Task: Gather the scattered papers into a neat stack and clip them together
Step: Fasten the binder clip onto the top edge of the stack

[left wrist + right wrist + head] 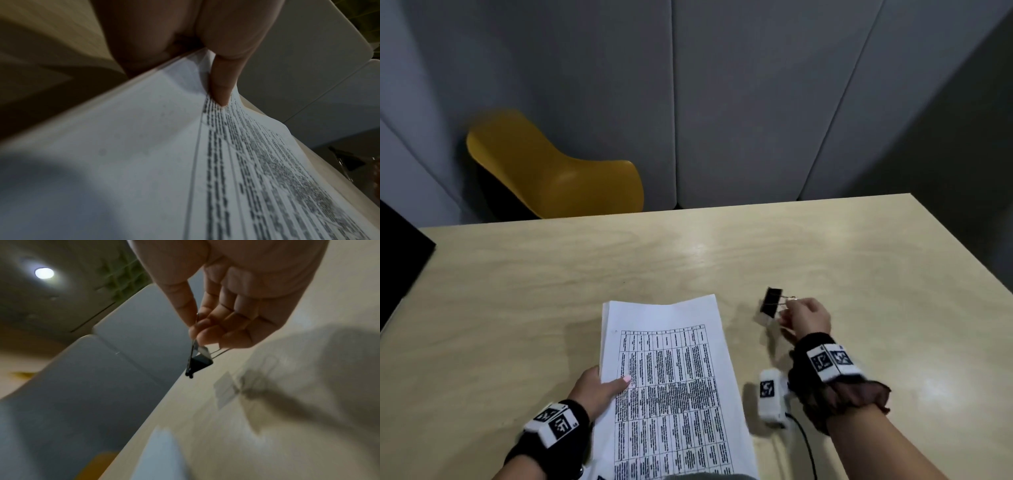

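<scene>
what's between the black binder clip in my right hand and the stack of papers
Only bare light wooden table, in the head view. The black metal binder clip, pinched by the right hand, hangs apart from the white printed paper stack.

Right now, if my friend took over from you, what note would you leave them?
Left hand: grips the stack of papers at its left edge, thumb on top.
Right hand: pinches the wire handles of the black binder clip, held above the table to the right of the stack.
Done: papers gathered into one fairly neat stack, clip picked up.
Left: squeeze the clip open, slide it onto an edge of the stack, let go.
</scene>
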`<state>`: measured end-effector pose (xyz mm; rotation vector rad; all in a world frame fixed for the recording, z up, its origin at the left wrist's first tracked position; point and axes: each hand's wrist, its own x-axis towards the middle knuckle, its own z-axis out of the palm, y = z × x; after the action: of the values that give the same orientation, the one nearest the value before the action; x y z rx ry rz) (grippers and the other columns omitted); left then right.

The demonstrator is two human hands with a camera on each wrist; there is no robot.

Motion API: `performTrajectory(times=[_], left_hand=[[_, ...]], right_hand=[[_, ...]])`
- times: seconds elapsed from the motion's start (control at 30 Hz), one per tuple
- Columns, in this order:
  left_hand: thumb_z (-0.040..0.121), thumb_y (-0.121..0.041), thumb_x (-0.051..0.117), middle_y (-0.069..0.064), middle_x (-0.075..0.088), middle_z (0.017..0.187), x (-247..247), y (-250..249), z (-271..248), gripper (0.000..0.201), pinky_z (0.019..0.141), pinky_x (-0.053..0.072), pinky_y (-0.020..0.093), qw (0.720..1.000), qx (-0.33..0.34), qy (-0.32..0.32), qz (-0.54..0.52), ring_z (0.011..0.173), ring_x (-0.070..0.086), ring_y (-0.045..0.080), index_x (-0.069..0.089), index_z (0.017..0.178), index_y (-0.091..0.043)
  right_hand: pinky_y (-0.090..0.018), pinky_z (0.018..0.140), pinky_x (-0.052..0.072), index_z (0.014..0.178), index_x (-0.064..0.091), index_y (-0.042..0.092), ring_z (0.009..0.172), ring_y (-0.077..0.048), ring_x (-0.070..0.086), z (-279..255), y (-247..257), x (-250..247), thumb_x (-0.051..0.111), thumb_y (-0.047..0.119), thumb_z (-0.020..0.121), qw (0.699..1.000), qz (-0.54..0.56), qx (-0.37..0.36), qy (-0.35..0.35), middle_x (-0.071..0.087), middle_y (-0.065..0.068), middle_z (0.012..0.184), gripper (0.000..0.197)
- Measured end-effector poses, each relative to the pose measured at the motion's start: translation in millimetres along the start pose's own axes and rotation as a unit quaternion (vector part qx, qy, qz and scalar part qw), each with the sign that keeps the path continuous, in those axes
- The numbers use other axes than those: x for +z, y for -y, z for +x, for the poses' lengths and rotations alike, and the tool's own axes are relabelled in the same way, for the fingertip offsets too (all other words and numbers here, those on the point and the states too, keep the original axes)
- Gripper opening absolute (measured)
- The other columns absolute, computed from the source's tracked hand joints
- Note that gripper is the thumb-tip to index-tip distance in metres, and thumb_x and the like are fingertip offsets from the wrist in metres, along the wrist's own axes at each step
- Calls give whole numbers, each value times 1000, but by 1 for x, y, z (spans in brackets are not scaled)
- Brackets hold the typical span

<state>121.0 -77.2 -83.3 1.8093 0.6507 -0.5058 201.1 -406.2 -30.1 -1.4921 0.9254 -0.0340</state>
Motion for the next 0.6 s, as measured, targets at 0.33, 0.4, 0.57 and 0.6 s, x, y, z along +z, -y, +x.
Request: performTrajectory(times=[0.33,0.4,0.57,0.6], left_hand=[[73,-38,71,15,50,137,0,6,-7,75,105,37,50,1000,-16,-1,5,121,51,32,40,134,-7],[64,-48,71,14,49,139,-1,19,6,87,104,37,51,1000,-12,-3,11,123,50,32,39,135,-9],[76,-32,71,14,57,130,-3,5,-7,66,104,39,47,1000,-2,-5,25,116,55,31,45,130,-5],[79,-28,70,14,58,128,-2,4,-8,60,104,40,47,1000,0,-8,25,114,56,31,47,128,-4]], right_hand=[[-22,63,42,57,43,33,71,-18,57,-99,-45,71,64,15,78,876,-320,-246,263,56,1,81,35],[-22,70,46,56,42,35,80,-22,62,-101,-49,77,68,19,74,862,-354,-231,281,58,-3,92,35],[-21,59,40,55,46,27,77,-15,54,-102,-42,82,70,22,75,851,-387,-200,293,60,-1,84,31],[-20,55,40,56,47,25,76,-14,54,-102,-37,82,70,22,75,850,-387,-186,306,59,-1,82,30]])
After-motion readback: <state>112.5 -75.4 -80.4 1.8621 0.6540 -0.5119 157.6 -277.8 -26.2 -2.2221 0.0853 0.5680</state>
